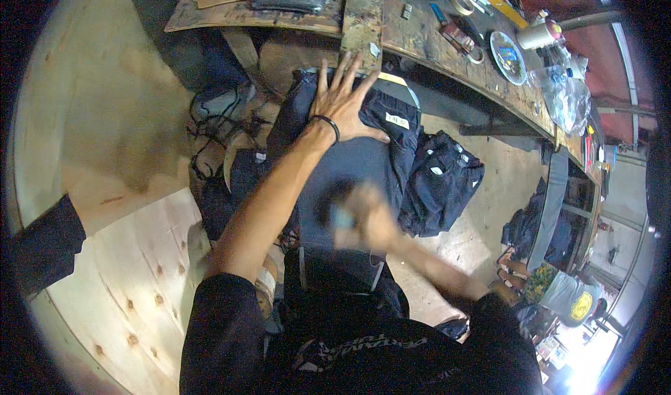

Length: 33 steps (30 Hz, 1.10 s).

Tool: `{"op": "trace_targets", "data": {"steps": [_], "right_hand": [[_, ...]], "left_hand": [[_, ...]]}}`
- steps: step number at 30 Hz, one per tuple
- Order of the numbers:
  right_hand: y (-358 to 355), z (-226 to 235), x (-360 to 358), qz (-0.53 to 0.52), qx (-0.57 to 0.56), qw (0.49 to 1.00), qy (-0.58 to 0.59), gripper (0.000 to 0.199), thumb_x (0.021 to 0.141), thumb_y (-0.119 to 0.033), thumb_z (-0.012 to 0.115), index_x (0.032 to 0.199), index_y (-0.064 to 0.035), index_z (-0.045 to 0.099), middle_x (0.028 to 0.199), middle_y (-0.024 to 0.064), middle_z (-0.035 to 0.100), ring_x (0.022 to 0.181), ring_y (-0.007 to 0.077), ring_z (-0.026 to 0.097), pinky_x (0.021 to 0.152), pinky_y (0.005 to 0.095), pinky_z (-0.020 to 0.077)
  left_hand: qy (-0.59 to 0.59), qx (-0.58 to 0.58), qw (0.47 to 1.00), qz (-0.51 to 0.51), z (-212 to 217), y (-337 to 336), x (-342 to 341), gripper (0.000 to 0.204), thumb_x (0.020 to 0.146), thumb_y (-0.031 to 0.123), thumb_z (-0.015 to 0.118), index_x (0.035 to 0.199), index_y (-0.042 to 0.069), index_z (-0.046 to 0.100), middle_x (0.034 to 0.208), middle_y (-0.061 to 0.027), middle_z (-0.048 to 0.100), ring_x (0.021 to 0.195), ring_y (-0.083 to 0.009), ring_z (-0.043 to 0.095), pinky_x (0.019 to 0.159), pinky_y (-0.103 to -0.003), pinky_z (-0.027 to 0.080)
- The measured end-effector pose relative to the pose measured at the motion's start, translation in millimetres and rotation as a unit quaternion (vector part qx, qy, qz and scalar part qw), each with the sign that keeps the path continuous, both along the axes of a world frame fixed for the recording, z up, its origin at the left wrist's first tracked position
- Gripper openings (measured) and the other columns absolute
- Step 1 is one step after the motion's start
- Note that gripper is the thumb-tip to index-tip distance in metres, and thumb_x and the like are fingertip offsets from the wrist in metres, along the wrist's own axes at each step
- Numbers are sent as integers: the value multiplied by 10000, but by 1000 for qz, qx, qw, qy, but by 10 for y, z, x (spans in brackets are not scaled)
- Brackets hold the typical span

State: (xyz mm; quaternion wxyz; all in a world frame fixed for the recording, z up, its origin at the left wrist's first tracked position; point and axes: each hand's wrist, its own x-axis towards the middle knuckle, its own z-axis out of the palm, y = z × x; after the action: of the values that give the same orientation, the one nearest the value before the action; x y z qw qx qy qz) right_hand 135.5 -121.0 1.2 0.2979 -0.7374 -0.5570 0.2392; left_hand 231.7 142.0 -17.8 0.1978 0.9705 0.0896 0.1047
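Observation:
A dark garment (pixel 346 161), which looks like a pair of trousers, lies spread in front of me over a board whose pale far edge (pixel 393 79) shows beyond it. My left hand (pixel 338 108) rests flat near its far end, fingers spread, with a black band on the wrist. A small white label (pixel 397 120) shows on the cloth just right of that hand. Nearer to me, my right hand (pixel 377 218) is smeared by motion over the cloth. It is closed around a pale blue object (pixel 342 217) with a dark part, whose kind is too blurred to tell.
More dark folded garments (pixel 444 185) lie to the right. A worn wooden workbench (pixel 419 42) across the far side bears tape rolls, a round dish (pixel 508 57) of small items and a thread cone (pixel 539 36). Plywood sheets (pixel 133 276) stand left. A person (pixel 570 300) is at far right.

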Motion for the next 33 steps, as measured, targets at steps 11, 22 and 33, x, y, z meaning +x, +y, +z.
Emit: {"op": "trace_targets", "data": {"steps": [11,22,33], "right_hand": [[-91,233,130,-167,-10,980,-104,683,775,-493,934,1221,-16,734,1008,122,649,1044,338,628,1023,530,515],[239,-14,-271,9,45,998,-53,703,661,-509,965,1119,-23,743,1093,159,625,1053,402,584,989,530,494],[358,-538,1526,-238,117,940,-217,793,920,-500,815,1393,77,544,1421,319,590,1421,482,538,1259,628,303]], "left_hand": [[4,17,1000,4,-16,-29,1,1403,494,944,815,1635,196,487,1755,-263,255,1675,-426,99,1303,-738,-18],[30,-23,999,-19,-24,13,-27,1413,523,945,805,1669,204,442,1775,-256,212,1681,-414,63,1314,-710,21],[-22,-33,938,344,51,-709,-1105,1040,926,508,796,1717,117,246,1783,-276,155,1629,-495,196,1286,-706,198]]}}
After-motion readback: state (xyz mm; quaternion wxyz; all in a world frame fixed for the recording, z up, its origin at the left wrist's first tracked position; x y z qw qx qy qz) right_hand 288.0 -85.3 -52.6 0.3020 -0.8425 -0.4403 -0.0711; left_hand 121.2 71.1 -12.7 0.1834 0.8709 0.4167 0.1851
